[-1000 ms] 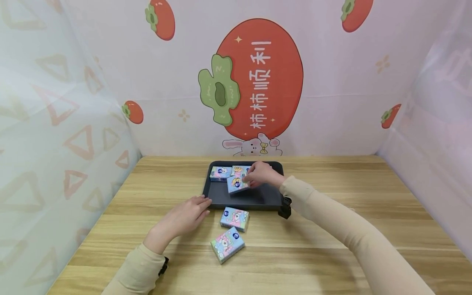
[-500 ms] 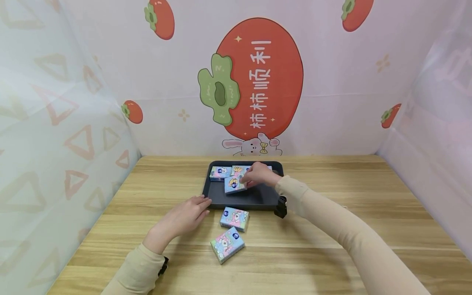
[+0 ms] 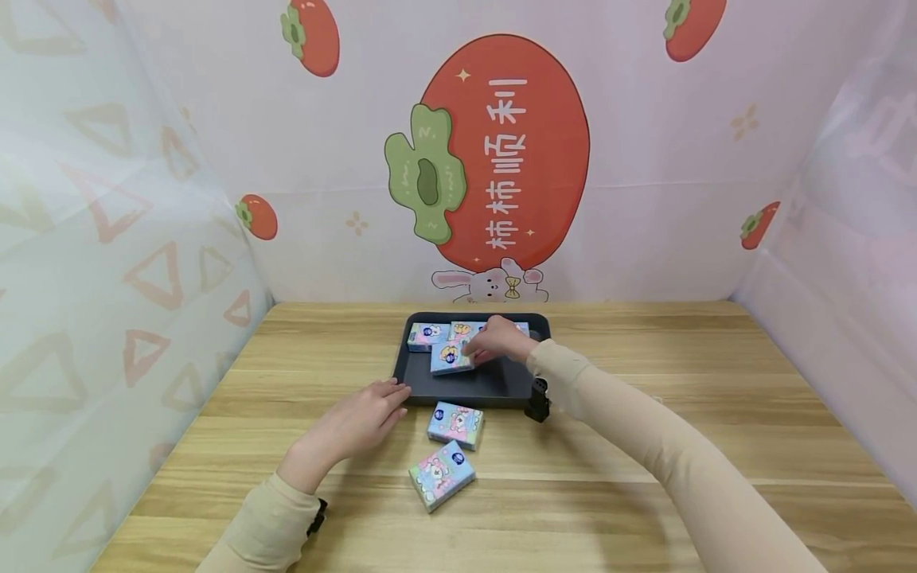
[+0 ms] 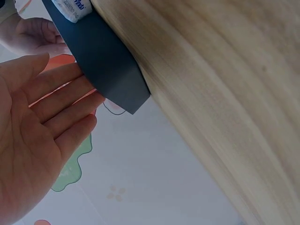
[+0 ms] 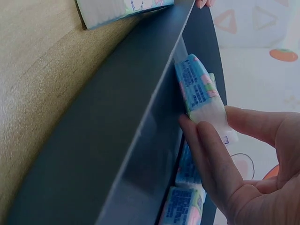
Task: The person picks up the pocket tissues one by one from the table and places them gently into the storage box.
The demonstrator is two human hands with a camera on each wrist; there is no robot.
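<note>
My right hand [image 3: 501, 340] pinches a small blue-and-pink tissue pack [image 3: 447, 358] between thumb and fingers, over the dark grey tray [image 3: 494, 388]. In the right wrist view the held pack [image 5: 199, 86] is tilted, with its white end at the fingertips. Along the tray's back side lie more packs, among them a left tissue pack [image 3: 427, 335] and a middle one [image 3: 462, 329]; my right hand partly covers those farther right. My left hand [image 3: 365, 416] has its fingers extended, fingertips at the tray's front left corner. From the left wrist view, its palm [image 4: 33, 136] holds nothing.
Two more tissue packs lie on the wooden table [image 3: 609, 509] in front of the tray: a nearer pack [image 3: 442, 476] set at an angle and another pack [image 3: 456, 425] close to the tray's front edge. A printed curtain [image 3: 645, 239] hangs behind the table.
My right hand has shifted slightly left with the tissue pack, bringing it closer to the left pack in the back row. My left hand and the two packs on the table have not moved.
</note>
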